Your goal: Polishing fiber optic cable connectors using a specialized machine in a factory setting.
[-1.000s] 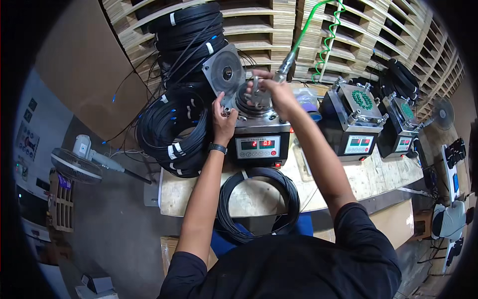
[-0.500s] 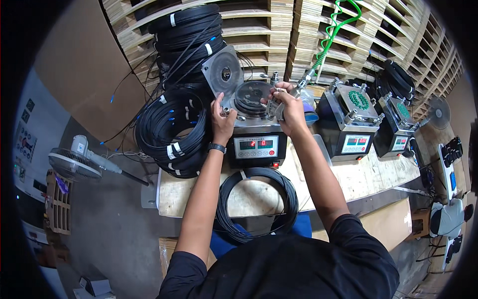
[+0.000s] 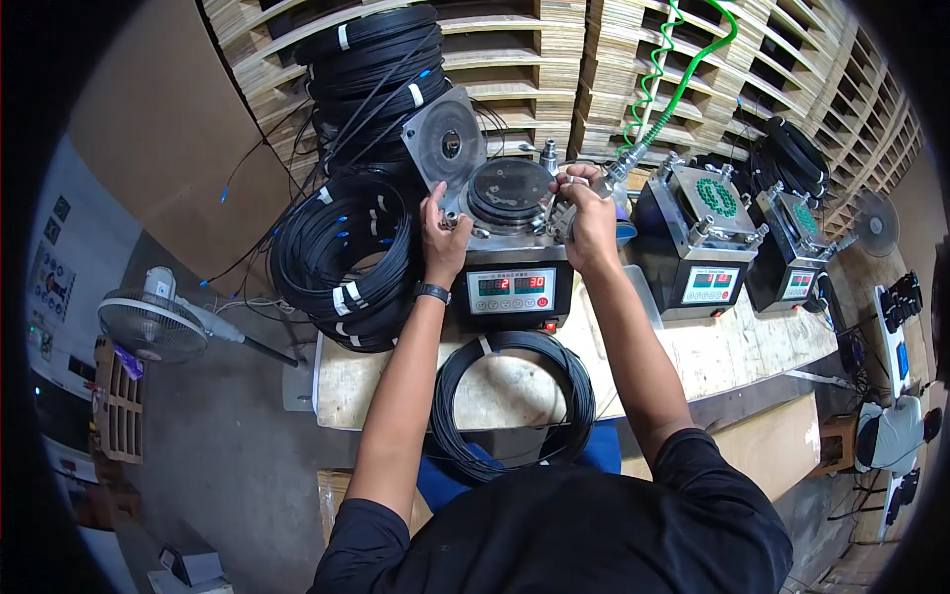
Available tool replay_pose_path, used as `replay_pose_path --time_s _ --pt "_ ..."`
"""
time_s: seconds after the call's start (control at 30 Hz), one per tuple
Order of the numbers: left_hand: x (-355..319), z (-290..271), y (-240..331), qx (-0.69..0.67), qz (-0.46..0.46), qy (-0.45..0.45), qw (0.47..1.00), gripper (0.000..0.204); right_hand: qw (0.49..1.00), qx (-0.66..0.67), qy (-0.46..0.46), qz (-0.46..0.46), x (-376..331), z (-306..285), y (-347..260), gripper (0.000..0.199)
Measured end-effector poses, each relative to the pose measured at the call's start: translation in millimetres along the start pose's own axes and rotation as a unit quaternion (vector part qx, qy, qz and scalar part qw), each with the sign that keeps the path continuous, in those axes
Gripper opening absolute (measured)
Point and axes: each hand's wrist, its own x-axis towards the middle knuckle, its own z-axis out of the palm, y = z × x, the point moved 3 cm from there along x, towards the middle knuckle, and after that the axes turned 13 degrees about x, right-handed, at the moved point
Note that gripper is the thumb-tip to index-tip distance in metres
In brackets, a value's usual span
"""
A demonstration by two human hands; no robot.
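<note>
A black benchtop machine point(image 3: 512, 295) with red digit displays stands in front of me, its square metal lid point(image 3: 445, 142) tilted up at the back left. A round black disc point(image 3: 510, 188) lies on its top. My left hand point(image 3: 444, 236) rests at the machine's left top corner below the lid, fingers pinched on a small metal latch. At the disc's right rim, my right hand point(image 3: 591, 216) is closed around a metal air gun point(image 3: 564, 213) fed by a green coiled hose point(image 3: 681, 74). A black cable coil point(image 3: 515, 408) lies on the bench near me.
Bundled black cable coils point(image 3: 341, 259) pile up on the left, with more stacked point(image 3: 371, 59) behind the lid. Two similar machines point(image 3: 705, 247) point(image 3: 792, 252) stand to the right. Wooden pallets point(image 3: 524, 59) line the back. A floor fan point(image 3: 148, 322) stands left, and a power strip point(image 3: 896, 309) lies right.
My right hand has shifted with the air gun from above the disc's left part to its right rim. My left hand has stayed by the lid's lower edge.
</note>
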Motion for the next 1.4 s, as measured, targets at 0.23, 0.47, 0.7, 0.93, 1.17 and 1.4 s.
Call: replay_pose_path --time_s 0.23,0.47,0.7,0.93,1.17,1.4 --pt "0 1 0 0.010 0.000 0.003 1.000 0.062 1.000 0.014 -0.007 0.022 -6 8 7 0.020" --pt "1 3 -1 0.006 0.005 0.008 1.000 0.063 0.985 -0.001 -0.075 0.155 -14 19 28 0.018" --pt "0 1 -1 -0.005 -0.003 0.007 1.000 0.063 0.981 0.040 -0.060 0.178 -10 24 52 0.019" --pt "-1 1 2 -0.006 0.003 0.010 1.000 0.062 0.980 0.083 -0.062 0.170 -5 23 64 0.020" --pt "-1 1 1 -0.006 0.025 0.020 0.999 0.061 0.963 0.177 -0.121 0.162 1 40 55 0.019" --pt "-1 2 2 -0.043 -0.006 0.016 0.999 0.062 0.962 0.222 -0.089 0.130 10 54 53 0.020"
